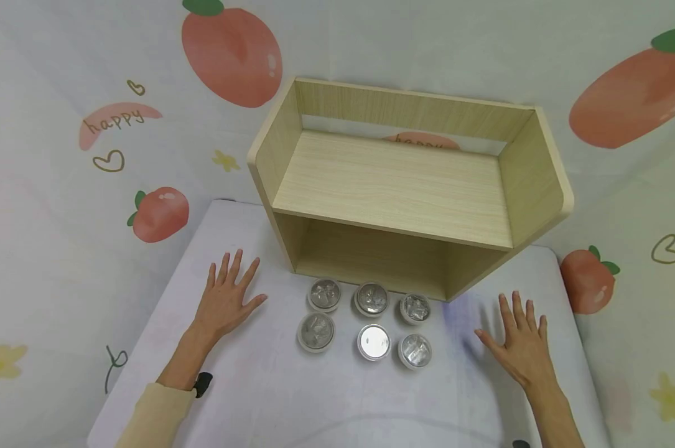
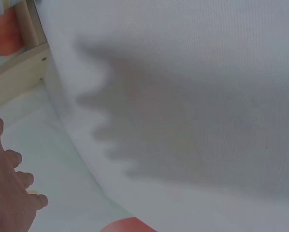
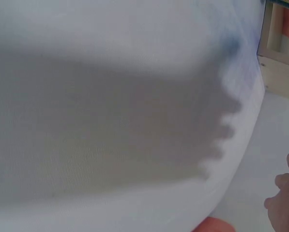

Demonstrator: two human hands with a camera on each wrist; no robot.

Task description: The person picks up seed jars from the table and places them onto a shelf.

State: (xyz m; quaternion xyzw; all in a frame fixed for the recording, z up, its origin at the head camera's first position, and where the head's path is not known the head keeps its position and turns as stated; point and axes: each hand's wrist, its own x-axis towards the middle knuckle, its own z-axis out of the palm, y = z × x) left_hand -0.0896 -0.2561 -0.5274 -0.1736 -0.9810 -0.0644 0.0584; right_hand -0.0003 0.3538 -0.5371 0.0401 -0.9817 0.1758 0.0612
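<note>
In the head view my left hand (image 1: 225, 305) is at the left of the white table, fingers spread and holding nothing. My right hand (image 1: 522, 348) is spread the same way at the right side, also holding nothing. Between them several round, silvery-topped containers stand in two rows, among them a bright shiny one (image 1: 374, 342), a front left one (image 1: 316, 331) and a back right one (image 1: 415, 308). Neither hand touches them. The left wrist view shows part of the left hand (image 2: 11, 186); the right wrist view shows part of the right hand (image 3: 285, 198).
A pale wooden two-level shelf (image 1: 393, 186) stands at the back of the table, just behind the containers. White cloth with fruit prints (image 1: 232, 56) hangs behind and at both sides. The white tabletop (image 1: 337, 404) extends in front, and the hands cast shadows on it.
</note>
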